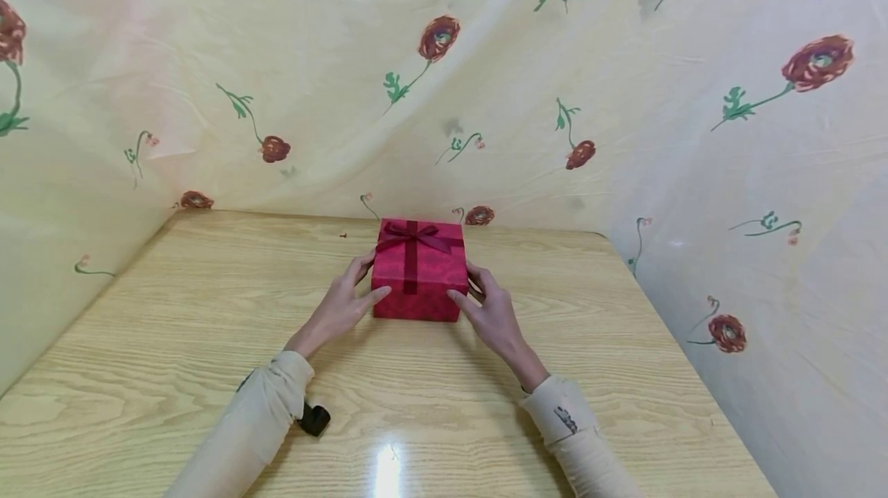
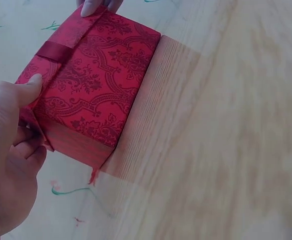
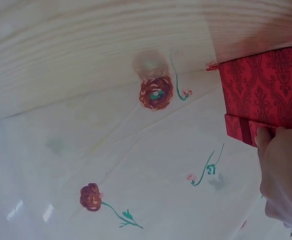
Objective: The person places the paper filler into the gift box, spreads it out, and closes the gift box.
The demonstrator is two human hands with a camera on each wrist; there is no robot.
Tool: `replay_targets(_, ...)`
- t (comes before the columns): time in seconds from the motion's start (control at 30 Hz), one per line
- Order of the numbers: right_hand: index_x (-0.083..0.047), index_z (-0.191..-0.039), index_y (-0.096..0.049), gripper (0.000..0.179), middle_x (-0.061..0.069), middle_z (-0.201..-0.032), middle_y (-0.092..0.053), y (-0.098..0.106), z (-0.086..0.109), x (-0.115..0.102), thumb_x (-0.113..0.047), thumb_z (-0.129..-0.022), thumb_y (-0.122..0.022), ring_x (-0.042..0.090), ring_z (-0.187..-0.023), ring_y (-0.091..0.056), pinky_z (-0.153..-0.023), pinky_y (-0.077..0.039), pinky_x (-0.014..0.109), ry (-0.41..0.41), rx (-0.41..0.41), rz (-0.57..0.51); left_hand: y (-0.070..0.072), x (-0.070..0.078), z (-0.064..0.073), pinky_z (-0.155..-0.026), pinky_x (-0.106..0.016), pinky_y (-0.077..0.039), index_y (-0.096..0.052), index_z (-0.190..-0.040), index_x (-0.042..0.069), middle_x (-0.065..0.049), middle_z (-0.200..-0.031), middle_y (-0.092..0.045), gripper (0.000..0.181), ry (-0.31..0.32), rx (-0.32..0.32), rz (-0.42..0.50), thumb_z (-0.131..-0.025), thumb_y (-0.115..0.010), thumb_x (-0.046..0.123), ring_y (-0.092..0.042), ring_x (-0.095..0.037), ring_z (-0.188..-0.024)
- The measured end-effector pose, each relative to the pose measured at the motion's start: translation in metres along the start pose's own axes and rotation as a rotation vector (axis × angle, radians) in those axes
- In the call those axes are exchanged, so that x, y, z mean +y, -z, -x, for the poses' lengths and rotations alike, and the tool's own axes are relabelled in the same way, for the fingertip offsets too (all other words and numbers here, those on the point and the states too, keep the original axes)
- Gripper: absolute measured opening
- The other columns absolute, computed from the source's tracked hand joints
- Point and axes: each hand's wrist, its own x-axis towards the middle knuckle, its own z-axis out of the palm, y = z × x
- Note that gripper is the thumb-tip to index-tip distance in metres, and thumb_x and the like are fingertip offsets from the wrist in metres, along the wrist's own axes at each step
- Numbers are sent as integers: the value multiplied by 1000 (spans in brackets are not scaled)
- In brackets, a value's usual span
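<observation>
A red patterned gift box (image 1: 416,305) stands upright near the far side of the table. Its lid (image 1: 391,267) sits on top and carries a dark red ribbon and bow (image 1: 412,233). From the left, my left hand (image 1: 340,304) grips the lid, thumb on the front rim and fingers along the side. My right hand (image 1: 494,317) holds the right side of the lid in the same manner, its thumb on the front face near the corner. In the left wrist view a red tuft (image 2: 93,176) shows at the box's bottom corner.
The wooden table (image 1: 430,405) runs back to a flowered cloth (image 1: 333,82) hung behind and at both sides. A small black object (image 1: 315,419) lies beside my left sleeve, partly covered by it. A tiny red bit (image 1: 343,235) lies left of the box.
</observation>
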Motion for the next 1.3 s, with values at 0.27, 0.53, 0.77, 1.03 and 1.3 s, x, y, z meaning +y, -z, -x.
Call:
replay_targets(0.27, 19, -141, -46, 53, 34, -147, -49, -1, 2, 1, 7, -95, -70, 45, -136, -49, -104, -47, 49, -11, 5, 13, -1, -1, 1, -118, -55, -30, -35, -153, -4, -25, -164, -29, 65, 2, -3, -3, -102, -69, 16, -27, -40, -151)
replay_targets(0.53, 20, -138, -48, 51, 35, -145, -50, -2, 2, 3, 8, -94, -71, 46, -135, -50, -103, -47, 49, 5, 12, 9, 0, -1, 3, -117, -56, -31, -33, -153, -7, -28, -163, -29, 66, -8, -12, -19, -102, -69, 14, -28, -42, -150)
replay_targets(0.77, 20, -139, -47, 52, 34, -146, -49, -4, 2, 5, 7, -95, -70, 46, -136, -49, -103, -47, 49, -1, 17, 22, 1, 0, 3, -117, -56, -31, -33, -152, -8, -29, -162, -29, 65, -1, -22, -22, -102, -69, 15, -29, -42, -150)
replay_targets(1.03, 19, -139, -47, 51, 35, -146, -49, -4, 3, 5, 8, -95, -70, 46, -135, -50, -103, -47, 48, 5, 12, 32, 2, -2, 3, -117, -56, -31, -33, -151, -8, -28, -163, -28, 65, -1, -29, -13, -101, -69, 13, -28, -41, -151)
replay_targets(1.3, 20, -138, -47, 49, 35, -147, -47, -4, 3, 3, 8, -95, -69, 47, -135, -49, -103, -47, 49, 5, 7, 51, 1, -5, 3, -117, -55, -30, -33, -151, -9, -28, -163, -27, 64, 4, -29, -8, -102, -68, 13, -27, -41, -151)
